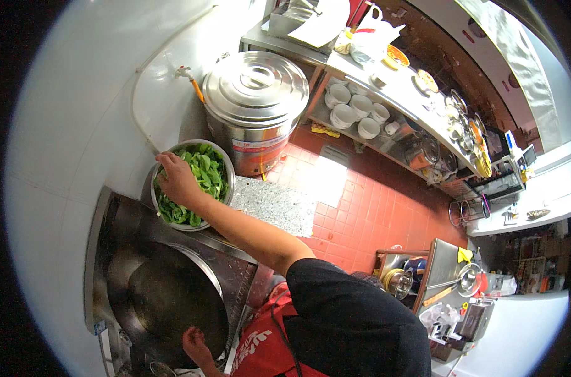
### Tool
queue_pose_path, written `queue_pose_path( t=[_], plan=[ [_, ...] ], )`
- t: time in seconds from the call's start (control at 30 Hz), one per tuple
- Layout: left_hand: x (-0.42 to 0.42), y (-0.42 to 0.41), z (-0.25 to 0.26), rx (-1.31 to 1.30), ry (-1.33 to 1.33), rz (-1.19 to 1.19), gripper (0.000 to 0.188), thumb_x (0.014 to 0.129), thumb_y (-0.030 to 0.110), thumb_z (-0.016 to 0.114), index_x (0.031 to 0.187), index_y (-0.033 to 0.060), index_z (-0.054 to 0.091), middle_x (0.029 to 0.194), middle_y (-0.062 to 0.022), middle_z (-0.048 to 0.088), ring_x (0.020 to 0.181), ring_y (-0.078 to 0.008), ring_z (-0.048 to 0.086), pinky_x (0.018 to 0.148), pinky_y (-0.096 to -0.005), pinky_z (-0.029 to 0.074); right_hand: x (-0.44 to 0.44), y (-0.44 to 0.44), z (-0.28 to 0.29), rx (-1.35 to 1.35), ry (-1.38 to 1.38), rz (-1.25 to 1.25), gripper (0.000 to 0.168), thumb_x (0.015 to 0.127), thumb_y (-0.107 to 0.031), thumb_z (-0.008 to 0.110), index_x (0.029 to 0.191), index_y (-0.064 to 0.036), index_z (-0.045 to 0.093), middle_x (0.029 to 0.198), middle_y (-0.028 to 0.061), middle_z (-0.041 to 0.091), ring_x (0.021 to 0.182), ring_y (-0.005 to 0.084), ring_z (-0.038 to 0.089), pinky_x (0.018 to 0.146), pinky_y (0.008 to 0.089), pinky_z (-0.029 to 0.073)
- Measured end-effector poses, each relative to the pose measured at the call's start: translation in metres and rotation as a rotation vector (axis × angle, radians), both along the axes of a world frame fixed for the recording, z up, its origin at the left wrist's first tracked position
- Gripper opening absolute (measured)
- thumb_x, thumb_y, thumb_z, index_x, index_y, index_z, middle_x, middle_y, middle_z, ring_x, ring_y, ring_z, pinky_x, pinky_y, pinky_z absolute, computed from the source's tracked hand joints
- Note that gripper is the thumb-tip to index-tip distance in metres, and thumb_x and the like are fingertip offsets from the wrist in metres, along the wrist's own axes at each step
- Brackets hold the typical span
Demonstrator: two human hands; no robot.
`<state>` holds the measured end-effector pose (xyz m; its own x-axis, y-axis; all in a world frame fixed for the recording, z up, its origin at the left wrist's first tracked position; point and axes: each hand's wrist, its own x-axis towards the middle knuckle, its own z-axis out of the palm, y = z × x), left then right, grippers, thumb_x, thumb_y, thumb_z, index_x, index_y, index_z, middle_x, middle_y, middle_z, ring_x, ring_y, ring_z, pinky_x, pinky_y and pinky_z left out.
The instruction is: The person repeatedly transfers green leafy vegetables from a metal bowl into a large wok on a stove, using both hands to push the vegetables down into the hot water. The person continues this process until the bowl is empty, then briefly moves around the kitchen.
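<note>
My right hand (178, 181) reaches over a round metal basin (231, 170) full of leafy greens (207, 170). Its thumb and fingers are apart at the basin's wall side, and nothing shows between them. Whether the palm touches the leaves is hidden. Below the basin in view, a large dark wok (167, 292) sits in the stove top (236, 268); no food shows in it. Over the wok's near side is my left hand (197, 346), its fingers bent. I cannot make out anything in it.
Beside the basin stand a lidded steel barrel (257, 103) and a speckled slab (276, 202). A shelf unit (384, 101) with stacked white bowls (344, 115) lines the far side. Behind me a steel table (439, 264) holds a strainer (469, 278). Red floor tiles (375, 202) lie between.
</note>
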<state>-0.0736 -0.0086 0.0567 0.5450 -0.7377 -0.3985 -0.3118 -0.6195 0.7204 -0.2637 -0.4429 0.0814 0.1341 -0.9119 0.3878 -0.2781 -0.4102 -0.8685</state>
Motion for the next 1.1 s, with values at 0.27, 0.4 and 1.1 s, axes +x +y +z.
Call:
queue_pose_path(
  t=[0.27,0.4,1.1],
  plan=[
    [-0.002,0.000,-0.007,-0.135,0.089,-0.016,0.015,0.095,0.007,0.051,0.106,0.0020,0.060,0.092,-0.0086,0.062,0.079,-0.0166,0.059,0.072,-0.0329,0.051,-0.006,0.020,-0.079,-0.003,0.391,-0.094,0.040,0.079,-0.021,0.066,0.116,-0.006,0.059,0.138,0.0201,0.042,0.129,0.0388,0.036,0.102,0.0540,0.033],
    [0.001,0.013,-0.004,-0.044,0.133,0.059,0.016,0.095,0.007,0.051,0.107,0.0022,0.060,0.094,-0.0075,0.062,0.080,-0.0151,0.059,0.072,-0.0316,0.050,-0.006,0.016,-0.057,-0.049,0.217,-0.012,0.026,0.082,-0.015,0.062,0.106,-0.005,0.063,0.128,0.0189,0.050,0.116,0.0390,0.049,0.093,0.0532,0.041],
    [0.020,0.141,0.011,-0.234,0.049,0.499,0.018,0.092,0.006,0.057,0.107,-0.0003,0.062,0.095,-0.0107,0.067,0.086,-0.0171,0.065,0.075,-0.0312,0.053,0.139,0.306,-0.101,0.410,0.822,1.051,0.028,0.088,-0.020,0.061,0.111,-0.004,0.062,0.100,0.0175,0.066,0.089,0.0304,0.065,0.079,0.0386,0.051]
  ],
)
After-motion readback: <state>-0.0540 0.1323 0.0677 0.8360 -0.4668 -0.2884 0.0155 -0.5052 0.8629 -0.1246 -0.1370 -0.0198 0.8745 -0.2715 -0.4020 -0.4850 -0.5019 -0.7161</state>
